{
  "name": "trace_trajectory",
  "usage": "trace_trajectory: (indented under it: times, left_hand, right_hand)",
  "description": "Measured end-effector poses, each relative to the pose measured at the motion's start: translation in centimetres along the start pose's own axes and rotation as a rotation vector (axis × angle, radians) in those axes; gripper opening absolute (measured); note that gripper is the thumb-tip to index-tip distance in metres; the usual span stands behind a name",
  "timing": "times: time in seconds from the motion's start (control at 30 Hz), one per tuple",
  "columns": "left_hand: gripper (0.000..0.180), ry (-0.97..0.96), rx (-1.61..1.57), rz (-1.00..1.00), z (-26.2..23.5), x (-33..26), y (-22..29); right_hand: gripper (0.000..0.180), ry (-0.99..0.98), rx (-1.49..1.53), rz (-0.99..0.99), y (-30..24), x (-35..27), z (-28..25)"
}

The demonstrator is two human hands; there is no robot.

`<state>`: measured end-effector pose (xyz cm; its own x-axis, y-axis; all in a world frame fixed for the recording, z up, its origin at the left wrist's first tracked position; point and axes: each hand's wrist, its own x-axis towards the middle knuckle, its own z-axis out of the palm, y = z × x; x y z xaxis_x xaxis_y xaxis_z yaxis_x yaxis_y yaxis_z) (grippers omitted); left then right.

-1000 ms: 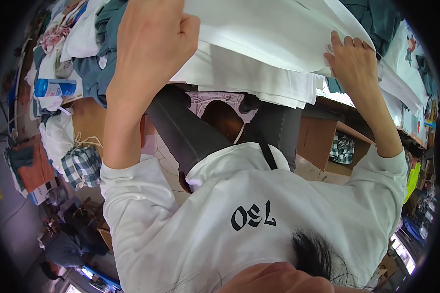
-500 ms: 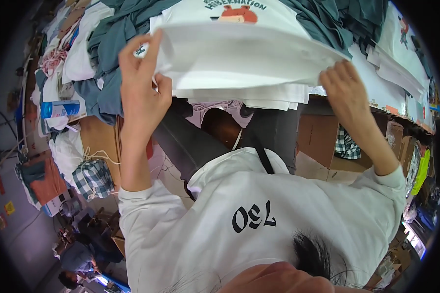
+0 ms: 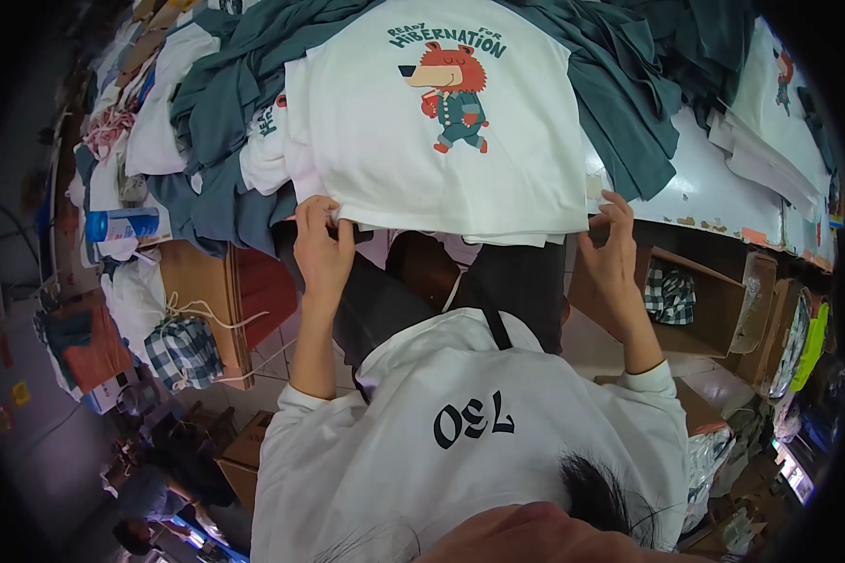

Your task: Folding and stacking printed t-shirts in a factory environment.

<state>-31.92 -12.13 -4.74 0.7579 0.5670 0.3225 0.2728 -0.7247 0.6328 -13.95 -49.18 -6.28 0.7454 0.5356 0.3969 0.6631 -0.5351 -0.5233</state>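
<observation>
the left hand (image 3: 321, 246) pinched the near left corner of a folded white shirt (image 3: 441, 122), and the right hand (image 3: 612, 246) pinched the near right corner. the shirt lay flat atop a white stack at the table's (image 3: 714, 183) near edge, its long axis running away from the person, bear print (image 3: 453, 94) upright, amid teal garments (image 3: 620, 103).

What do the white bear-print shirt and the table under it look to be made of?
White bear-print shirt: soft knit fabric, probably cotton, matte; it folds and drapes at the edge that the left hand and right hand pinch. Table: hard, smooth white board, slightly glossy, its front edge chipped.
</observation>
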Motion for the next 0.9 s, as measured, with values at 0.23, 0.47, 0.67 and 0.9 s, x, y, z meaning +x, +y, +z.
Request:
trace_trajectory:
  times: [0.23, 0.47, 0.67, 0.9]
  left_hand:
    - [0.013, -0.007, -0.406, -0.332, -1.8, -1.5, -2.8]
    - [0.023, -0.146, -0.779, -0.246, -5.6, 1.3, 0.7]
    - [0.072, -0.248, -0.749, 0.205, -6.2, 17.7, 5.2]
    - [0.129, 0.124, 0.017, 0.47, 7.8, 45.7, 8.5]
  right_hand:
    - [0.03, -0.142, -0.006, -0.077, 0.3, 1.5, -1.5]
    - [0.009, 0.041, 0.554, 0.153, -1.1, 7.2, -4.9]
    - [0.026, -0.049, 1.019, 0.291, 2.2, 21.5, -5.6]
    - [0.018, 0.537, 0.847, -0.014, 10.0, 53.8, 3.7]
